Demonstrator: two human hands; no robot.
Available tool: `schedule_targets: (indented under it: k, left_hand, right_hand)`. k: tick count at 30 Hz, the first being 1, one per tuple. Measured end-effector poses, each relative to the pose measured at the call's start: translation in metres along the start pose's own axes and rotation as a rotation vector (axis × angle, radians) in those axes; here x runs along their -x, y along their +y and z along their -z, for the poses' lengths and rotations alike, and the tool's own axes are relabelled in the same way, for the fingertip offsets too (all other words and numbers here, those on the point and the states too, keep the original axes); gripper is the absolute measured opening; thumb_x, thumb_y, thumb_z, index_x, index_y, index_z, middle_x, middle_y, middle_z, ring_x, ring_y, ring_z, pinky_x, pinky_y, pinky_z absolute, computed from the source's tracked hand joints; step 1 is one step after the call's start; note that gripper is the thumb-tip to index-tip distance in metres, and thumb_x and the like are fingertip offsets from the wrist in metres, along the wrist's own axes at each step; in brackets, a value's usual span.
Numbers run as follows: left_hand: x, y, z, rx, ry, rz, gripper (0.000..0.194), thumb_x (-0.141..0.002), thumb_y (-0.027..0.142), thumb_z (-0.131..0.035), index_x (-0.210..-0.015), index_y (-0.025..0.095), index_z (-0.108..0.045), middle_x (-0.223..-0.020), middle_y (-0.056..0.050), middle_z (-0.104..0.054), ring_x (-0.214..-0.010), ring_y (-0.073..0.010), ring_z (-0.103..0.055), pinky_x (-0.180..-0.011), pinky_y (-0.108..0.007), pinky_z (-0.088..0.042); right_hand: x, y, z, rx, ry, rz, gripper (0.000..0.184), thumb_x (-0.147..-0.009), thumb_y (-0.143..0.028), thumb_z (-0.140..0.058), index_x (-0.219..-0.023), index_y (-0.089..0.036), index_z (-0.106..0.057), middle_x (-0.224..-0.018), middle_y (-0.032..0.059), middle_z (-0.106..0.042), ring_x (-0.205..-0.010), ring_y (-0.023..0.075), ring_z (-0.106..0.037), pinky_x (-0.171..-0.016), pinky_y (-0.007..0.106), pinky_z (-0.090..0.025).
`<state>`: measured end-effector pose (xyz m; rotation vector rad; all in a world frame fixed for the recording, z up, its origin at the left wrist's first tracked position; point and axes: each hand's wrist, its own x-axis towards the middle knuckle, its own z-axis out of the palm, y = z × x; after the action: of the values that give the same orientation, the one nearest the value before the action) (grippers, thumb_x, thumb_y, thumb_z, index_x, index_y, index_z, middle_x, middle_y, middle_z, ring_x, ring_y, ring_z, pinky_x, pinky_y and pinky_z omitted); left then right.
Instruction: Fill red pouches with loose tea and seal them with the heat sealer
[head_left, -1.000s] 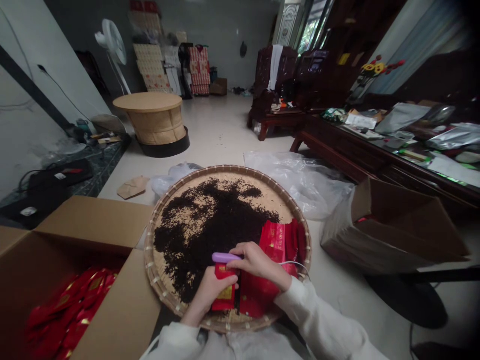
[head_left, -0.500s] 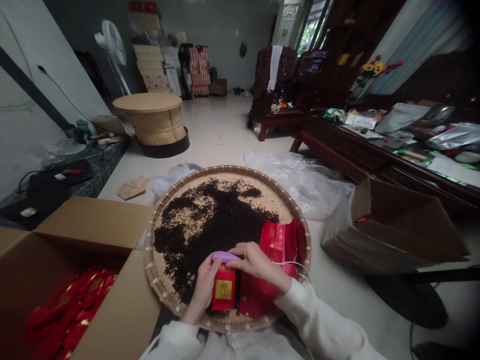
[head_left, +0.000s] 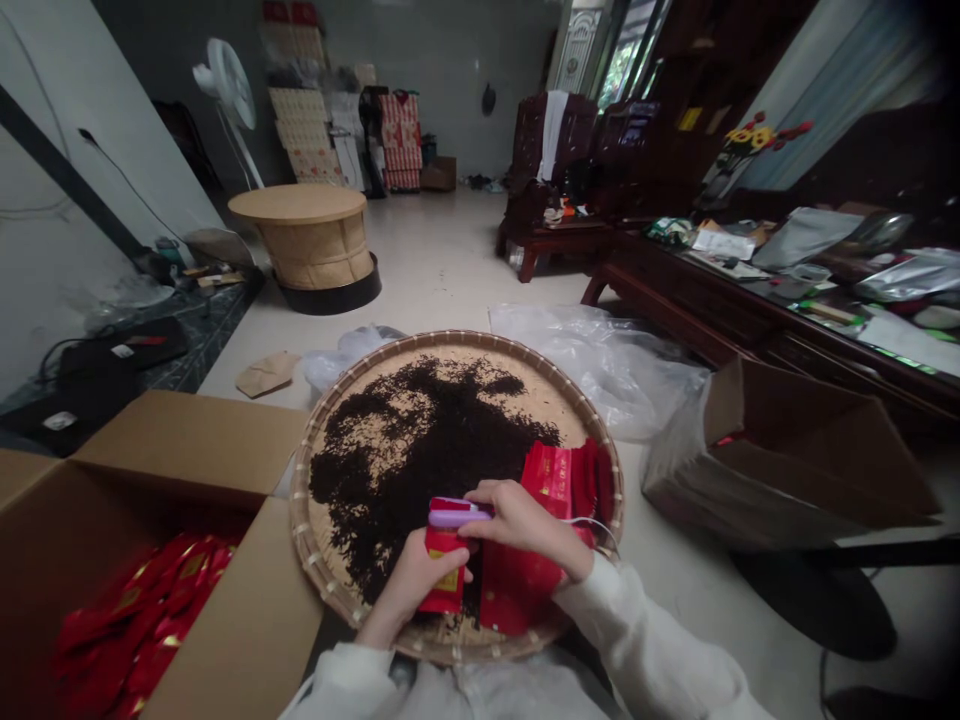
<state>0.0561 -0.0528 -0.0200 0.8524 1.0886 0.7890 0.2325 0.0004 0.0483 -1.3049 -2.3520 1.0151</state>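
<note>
Since the earlier frame, the red rectangular packet (head_left: 444, 572) has shifted up through the slim purple plastic hand sealer (head_left: 453, 518), so its top end now shows beyond the sealer. The left hand (head_left: 414, 578) grips the packet's lower part, and the right hand (head_left: 519, 522) is closed around the sealer, which lies crosswise over the packet. The packet's long axis points away from the person, above a round woven bamboo tray (head_left: 315, 540) holding loose dark tea leaves (head_left: 420, 460) and other red packets (head_left: 559, 480). An open brown cardboard box (head_left: 187, 440) beside the tray holds more red packets (head_left: 142, 620). A clear plastic bag (head_left: 600, 370) lies just beyond the tray.
</note>
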Motion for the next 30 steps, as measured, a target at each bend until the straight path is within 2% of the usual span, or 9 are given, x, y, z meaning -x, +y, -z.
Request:
schedule_targets:
  k: [6, 9, 12, 15, 20, 25, 30]
  left_hand:
    - [0.002, 0.009, -0.002, -0.028, 0.002, 0.023, 0.046, -0.054, 0.041, -0.084, -0.083, 0.010, -0.067, -0.076, -0.011, -0.075, -0.054, -0.0191, -0.068, -0.055, -0.028, -0.052]
    - [0.003, 0.011, -0.002, -0.030, 0.009, 0.039, 0.046, -0.053, 0.041, -0.084, -0.083, 0.010, -0.067, -0.075, -0.011, -0.074, -0.056, -0.0209, -0.068, -0.057, -0.031, -0.052]
    - [0.002, 0.013, -0.002, 0.038, 0.096, -0.071, 0.048, -0.058, 0.045, -0.081, -0.092, 0.013, -0.068, -0.085, -0.011, -0.075, -0.074, -0.0243, -0.070, -0.069, -0.032, -0.054]
    - [-0.001, 0.017, 0.000, 0.105, 0.196, -0.191, 0.050, -0.068, 0.054, -0.071, -0.098, 0.015, -0.068, -0.102, -0.012, -0.073, -0.092, -0.0260, -0.068, -0.079, -0.032, -0.052]
    - [-0.005, 0.020, 0.002, -0.011, 0.225, -0.210, 0.052, -0.070, 0.062, -0.066, -0.092, 0.015, -0.071, -0.094, -0.011, -0.074, -0.088, -0.0276, -0.067, -0.079, -0.033, -0.052]
    - [-0.006, 0.016, 0.005, -0.106, 0.226, -0.250, 0.055, -0.069, 0.065, -0.064, -0.091, 0.015, -0.072, -0.094, -0.010, -0.074, -0.091, -0.0287, -0.066, -0.083, -0.033, -0.051]
    - [-0.007, 0.013, 0.009, -0.103, 0.226, -0.243, 0.055, -0.068, 0.065, -0.065, -0.090, 0.016, -0.072, -0.095, -0.009, -0.074, -0.093, -0.0294, -0.067, -0.082, -0.032, -0.051]
  right_hand:
    - [0.000, 0.000, 0.000, -0.028, 0.016, 0.001, 0.021, -0.085, -0.037, -0.064, -0.081, -0.017, -0.071, -0.073, 0.0013, -0.063, -0.067, 0.0131, -0.055, -0.058, 0.021, -0.031]
    - [0.001, -0.002, -0.003, -0.027, 0.017, 0.024, 0.024, -0.087, -0.037, -0.061, -0.079, -0.017, -0.070, -0.072, 0.0012, -0.062, -0.065, 0.0125, -0.054, -0.058, 0.021, -0.031]
    - [0.001, -0.001, -0.006, -0.012, 0.016, 0.056, 0.028, -0.088, -0.040, -0.059, -0.079, -0.016, -0.071, -0.071, 0.0019, -0.061, -0.065, 0.0132, -0.055, -0.059, 0.022, -0.032]
    - [0.001, 0.000, -0.008, -0.001, 0.014, 0.050, 0.025, -0.087, -0.040, -0.062, -0.091, -0.018, -0.073, -0.075, 0.0027, -0.064, -0.067, 0.0141, -0.057, -0.059, 0.022, -0.034]
    - [0.002, -0.003, -0.009, 0.047, 0.033, 0.015, 0.025, -0.085, -0.038, -0.065, -0.098, -0.018, -0.073, -0.082, 0.0046, -0.070, -0.072, 0.0162, -0.061, -0.061, 0.022, -0.036]
    - [0.001, -0.009, -0.015, 0.100, 0.063, -0.044, 0.036, -0.089, -0.047, -0.056, -0.102, -0.018, -0.072, -0.092, 0.0084, -0.073, -0.081, 0.0201, -0.066, -0.064, 0.024, -0.040]
    - [0.003, -0.011, -0.020, 0.048, 0.078, 0.013, 0.036, -0.092, -0.047, -0.050, -0.109, -0.023, -0.071, -0.090, 0.0062, -0.074, -0.079, 0.0176, -0.067, -0.064, 0.022, -0.040]
